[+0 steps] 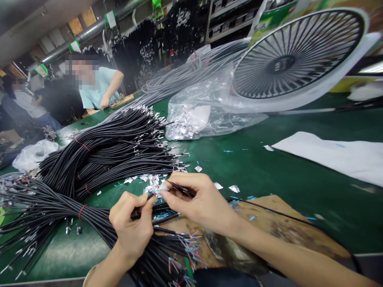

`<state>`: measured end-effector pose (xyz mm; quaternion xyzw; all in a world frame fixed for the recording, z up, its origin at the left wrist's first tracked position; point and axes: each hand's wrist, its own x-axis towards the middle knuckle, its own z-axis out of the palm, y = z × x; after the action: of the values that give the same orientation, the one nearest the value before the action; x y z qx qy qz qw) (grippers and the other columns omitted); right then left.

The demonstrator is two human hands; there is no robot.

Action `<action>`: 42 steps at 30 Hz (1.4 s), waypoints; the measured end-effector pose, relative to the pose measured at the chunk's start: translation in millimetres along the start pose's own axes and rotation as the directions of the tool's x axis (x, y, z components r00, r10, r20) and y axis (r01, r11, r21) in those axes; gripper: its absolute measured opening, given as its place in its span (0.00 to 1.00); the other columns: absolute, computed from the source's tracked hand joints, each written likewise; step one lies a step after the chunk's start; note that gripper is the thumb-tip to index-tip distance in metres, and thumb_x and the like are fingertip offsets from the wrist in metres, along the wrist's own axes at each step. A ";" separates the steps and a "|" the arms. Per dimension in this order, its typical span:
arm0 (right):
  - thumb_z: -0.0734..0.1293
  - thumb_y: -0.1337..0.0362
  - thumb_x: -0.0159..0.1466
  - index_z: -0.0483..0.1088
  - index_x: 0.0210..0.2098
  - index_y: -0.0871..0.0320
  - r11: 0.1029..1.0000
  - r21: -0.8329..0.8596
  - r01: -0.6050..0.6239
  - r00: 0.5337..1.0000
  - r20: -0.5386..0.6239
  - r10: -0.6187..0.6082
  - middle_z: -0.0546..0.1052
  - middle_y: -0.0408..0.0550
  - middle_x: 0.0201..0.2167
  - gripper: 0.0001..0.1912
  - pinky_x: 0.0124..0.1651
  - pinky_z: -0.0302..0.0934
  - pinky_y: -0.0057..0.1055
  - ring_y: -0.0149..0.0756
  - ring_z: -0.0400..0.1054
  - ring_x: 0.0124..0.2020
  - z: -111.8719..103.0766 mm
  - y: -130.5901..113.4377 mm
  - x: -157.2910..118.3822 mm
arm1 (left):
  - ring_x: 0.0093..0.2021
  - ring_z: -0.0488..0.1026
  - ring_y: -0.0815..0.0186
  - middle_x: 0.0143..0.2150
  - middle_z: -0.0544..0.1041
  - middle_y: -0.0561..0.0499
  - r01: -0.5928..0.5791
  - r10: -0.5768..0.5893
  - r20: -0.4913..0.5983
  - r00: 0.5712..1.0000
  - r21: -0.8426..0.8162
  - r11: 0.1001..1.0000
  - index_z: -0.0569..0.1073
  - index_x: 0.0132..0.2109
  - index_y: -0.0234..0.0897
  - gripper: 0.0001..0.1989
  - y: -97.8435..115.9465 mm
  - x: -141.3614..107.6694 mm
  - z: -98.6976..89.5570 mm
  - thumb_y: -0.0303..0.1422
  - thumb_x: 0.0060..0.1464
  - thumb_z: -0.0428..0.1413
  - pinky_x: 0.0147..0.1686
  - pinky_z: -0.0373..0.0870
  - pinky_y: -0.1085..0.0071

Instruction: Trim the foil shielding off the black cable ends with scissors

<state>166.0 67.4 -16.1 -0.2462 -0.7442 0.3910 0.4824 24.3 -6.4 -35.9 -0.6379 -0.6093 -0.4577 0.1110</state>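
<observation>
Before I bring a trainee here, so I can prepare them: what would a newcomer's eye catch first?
Probably the large round fan at the upper right. Next, thick bundles of black cables on the left, some tied with red bands. Then, at lower centre, the left hand and right hand, close together at one cable end.

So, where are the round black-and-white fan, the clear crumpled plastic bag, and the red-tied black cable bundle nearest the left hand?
Round black-and-white fan [280, 65]: head view, central hub.
Clear crumpled plastic bag [220, 115]: head view, lower side.
Red-tied black cable bundle [95, 218]: head view, just right of its tie.
</observation>
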 end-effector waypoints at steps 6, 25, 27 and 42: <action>0.61 0.71 0.54 0.65 0.17 0.61 1.000 0.017 0.005 1.000 -0.006 -0.005 0.64 0.40 0.16 0.11 0.22 0.50 0.23 0.24 0.54 0.18 1.1 1.4 -0.9 | 0.18 0.61 0.74 0.20 0.67 0.58 0.056 -0.058 -0.010 0.998 -0.113 0.992 0.69 0.25 0.38 0.06 -0.1 0.9 2.6 0.27 0.47 0.59 0.18 0.60 0.76; 0.64 0.70 0.57 0.70 0.24 0.61 0.983 -0.090 0.158 0.980 -0.110 -0.167 0.69 0.43 0.19 0.06 0.25 0.56 0.26 0.28 0.61 0.21 2.4 6.9 -5.6 | 0.19 0.63 0.73 0.19 0.67 0.57 0.226 -0.218 0.065 0.974 -0.157 0.962 0.69 0.25 0.36 0.06 -6.2 -5.0 3.8 0.28 0.46 0.59 0.17 0.57 0.77; 0.64 0.70 0.56 0.70 0.24 0.60 0.981 -0.090 0.169 0.978 -0.109 -0.179 0.69 0.43 0.20 0.06 0.25 0.57 0.25 0.28 0.61 0.21 2.7 7.3 -6.0 | 0.19 0.63 0.73 0.20 0.68 0.57 0.223 -0.215 0.067 0.974 -0.158 0.962 0.69 0.25 0.36 0.06 -4.9 -5.0 3.3 0.28 0.47 0.59 0.17 0.57 0.77; 0.61 0.62 0.41 0.56 0.12 0.59 0.601 0.420 -0.680 0.728 0.482 0.488 0.55 0.35 0.09 0.10 0.15 0.37 0.20 0.19 0.42 0.12 -3.6 3.8 10.8 | 0.19 0.63 0.69 0.18 0.68 0.53 0.067 -0.030 0.233 0.972 -0.153 0.986 0.74 0.24 0.39 0.09 -12.0 3.4 -0.2 0.32 0.50 0.56 0.20 0.59 0.73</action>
<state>164.8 78.9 -12.7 -0.2563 -0.5341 0.7662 0.2488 13.1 -1.4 -38.3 -0.6782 -0.5950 -0.4307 -0.0230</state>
